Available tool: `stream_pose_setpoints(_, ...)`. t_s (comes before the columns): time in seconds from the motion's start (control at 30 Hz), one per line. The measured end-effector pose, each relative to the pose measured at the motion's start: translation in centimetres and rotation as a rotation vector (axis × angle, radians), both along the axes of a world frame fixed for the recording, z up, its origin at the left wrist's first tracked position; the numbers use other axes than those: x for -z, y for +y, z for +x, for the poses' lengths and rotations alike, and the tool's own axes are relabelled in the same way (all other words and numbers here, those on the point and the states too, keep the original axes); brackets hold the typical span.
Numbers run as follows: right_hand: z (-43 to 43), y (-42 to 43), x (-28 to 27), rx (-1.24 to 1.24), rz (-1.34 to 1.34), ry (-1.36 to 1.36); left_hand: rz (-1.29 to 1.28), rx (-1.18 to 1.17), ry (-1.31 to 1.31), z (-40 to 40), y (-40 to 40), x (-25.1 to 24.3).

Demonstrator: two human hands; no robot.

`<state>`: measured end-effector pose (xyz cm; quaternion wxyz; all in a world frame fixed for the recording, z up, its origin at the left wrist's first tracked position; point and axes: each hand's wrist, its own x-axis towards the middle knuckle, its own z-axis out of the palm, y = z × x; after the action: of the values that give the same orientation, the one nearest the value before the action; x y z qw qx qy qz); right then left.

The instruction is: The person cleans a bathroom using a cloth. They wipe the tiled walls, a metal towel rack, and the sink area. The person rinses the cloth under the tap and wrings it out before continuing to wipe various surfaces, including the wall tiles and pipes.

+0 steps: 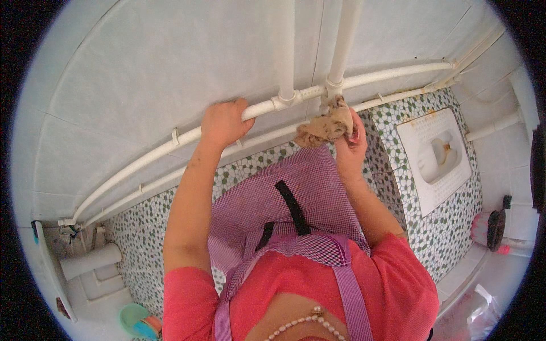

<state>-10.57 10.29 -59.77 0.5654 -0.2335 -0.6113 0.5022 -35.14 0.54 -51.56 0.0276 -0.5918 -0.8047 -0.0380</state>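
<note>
My left hand [225, 122] grips the upper white plastic pipe [158, 151] that runs along the tiled wall. Just below a pipe joint [334, 86], my right hand [353, 147] holds a stained, brownish cleaning rag [325, 128]. The rag lies close against the joint, though whether it touches the pipe is hard to tell. Two vertical white pipes [286, 47] rise from the upper pipe. A lower white pipe [266, 133] runs beneath it near the floor, partly hidden behind the rag.
On the right, a white squat toilet [443, 157] is set in a raised, pebble-patterned floor. A pink container [480, 229] stands by the far right wall. At lower left are a thick white pipe [91, 261] and a green basin [132, 317] with coloured items in it.
</note>
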Motion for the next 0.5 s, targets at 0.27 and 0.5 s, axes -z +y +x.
stream_pose_setpoints(0.27, -8.1, 2.8, -4.3, 0.124, 0.419, -0.556, 0.024, 0.006, -0.026, -0.1, 0.1, -0.1)
stream_pose_setpoints(0.5, -8.4, 6.4, -10.0, -0.374, 0.261, -1.114, -0.019, 0.031, -0.012, 0.3, 0.0, -0.3)
